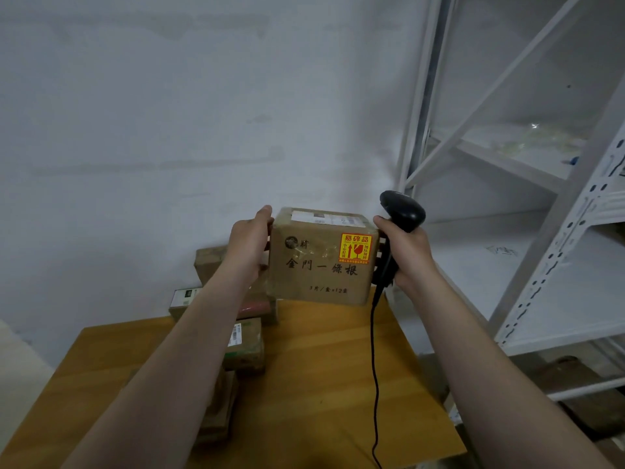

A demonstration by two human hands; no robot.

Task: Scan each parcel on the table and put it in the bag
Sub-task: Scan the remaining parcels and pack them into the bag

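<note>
You've got the big cardboard box point(321, 262) upright over the far edge of the surface point(321, 367), front face toward you: black printed characters, a yellow-and-red fragile sticker at its upper right, a white label on top. Your left grip point(248, 242) clasps the box's left side. Just right of the box, your right grip point(407, 252) holds the black corded scanner point(402, 209), head up. Left of and below the box, smaller brown parcels point(245, 345) lie on the surface, two showing white labels
</note>
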